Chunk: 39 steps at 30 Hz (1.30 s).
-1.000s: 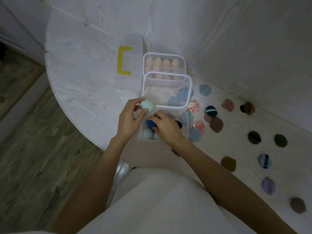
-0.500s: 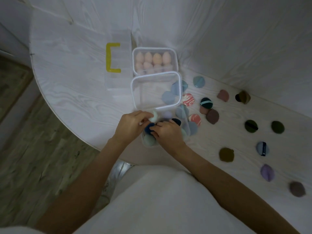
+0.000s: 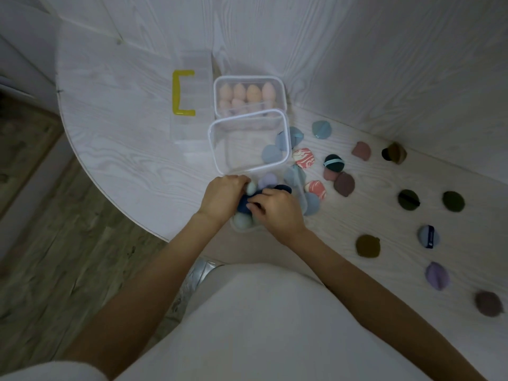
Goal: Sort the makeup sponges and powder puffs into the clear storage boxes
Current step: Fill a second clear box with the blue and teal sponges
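Both hands work at frame center over the near clear box (image 3: 301, 198). Left hand (image 3: 224, 198) pinches a mint sponge (image 3: 250, 188); right hand (image 3: 276, 213) grips a navy sponge (image 3: 244, 204).

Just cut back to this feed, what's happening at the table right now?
A person is packing makeup sponges into the nearest clear box. The left hand holds a pale mint sponge at the box's top, and the right hand presses on a dark blue sponge inside. The far box already holds peach sponges. Many powder puffs, such as the olive puff, still lie loose on the table.
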Available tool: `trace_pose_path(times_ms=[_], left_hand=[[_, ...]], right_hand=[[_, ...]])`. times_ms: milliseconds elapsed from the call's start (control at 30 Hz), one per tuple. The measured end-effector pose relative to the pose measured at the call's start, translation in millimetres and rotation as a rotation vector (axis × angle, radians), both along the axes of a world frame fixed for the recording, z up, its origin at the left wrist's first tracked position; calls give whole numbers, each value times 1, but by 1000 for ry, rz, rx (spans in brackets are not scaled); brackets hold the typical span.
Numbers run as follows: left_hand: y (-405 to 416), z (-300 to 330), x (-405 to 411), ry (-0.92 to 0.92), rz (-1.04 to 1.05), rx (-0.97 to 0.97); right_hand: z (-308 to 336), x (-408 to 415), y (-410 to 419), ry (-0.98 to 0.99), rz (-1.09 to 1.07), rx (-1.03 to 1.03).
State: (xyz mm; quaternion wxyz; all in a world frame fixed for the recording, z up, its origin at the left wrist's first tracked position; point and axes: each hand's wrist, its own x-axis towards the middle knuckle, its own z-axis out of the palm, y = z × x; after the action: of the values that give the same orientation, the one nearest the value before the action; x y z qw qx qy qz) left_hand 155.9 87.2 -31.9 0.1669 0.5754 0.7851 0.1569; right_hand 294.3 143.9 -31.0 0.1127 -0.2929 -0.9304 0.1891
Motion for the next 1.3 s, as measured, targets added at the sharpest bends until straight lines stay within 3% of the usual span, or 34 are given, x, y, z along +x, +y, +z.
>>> trace_pose_path(times_ms=[100, 200, 367, 533, 667, 833, 1100, 1200, 1300], left_hand=[[-18, 7, -4, -59, 58, 135], [-42, 6, -10, -14, 180, 246], [-51, -6, 1, -201, 377, 134], [-43, -11, 9, -178, 371, 92], [-40, -13, 10, -188, 391, 80], [-38, -14, 7, -336, 413, 115], [-33, -7, 4, -303, 386, 84], [-36, -2, 0, -448, 476, 121], [-34, 7, -9, -748, 638, 185]], right_hand=[[8, 1, 7, 24, -101, -72], [16, 0, 18, 23, -105, -7], [11, -21, 26, -143, 106, 204], [9, -37, 24, -388, 195, 223], [12, -39, 26, -359, 184, 231], [13, -3, 46, -98, -30, 182], [8, -25, 41, -334, 4, 169], [2, -26, 40, -345, -3, 150], [3, -14, 49, -152, -50, 50]])
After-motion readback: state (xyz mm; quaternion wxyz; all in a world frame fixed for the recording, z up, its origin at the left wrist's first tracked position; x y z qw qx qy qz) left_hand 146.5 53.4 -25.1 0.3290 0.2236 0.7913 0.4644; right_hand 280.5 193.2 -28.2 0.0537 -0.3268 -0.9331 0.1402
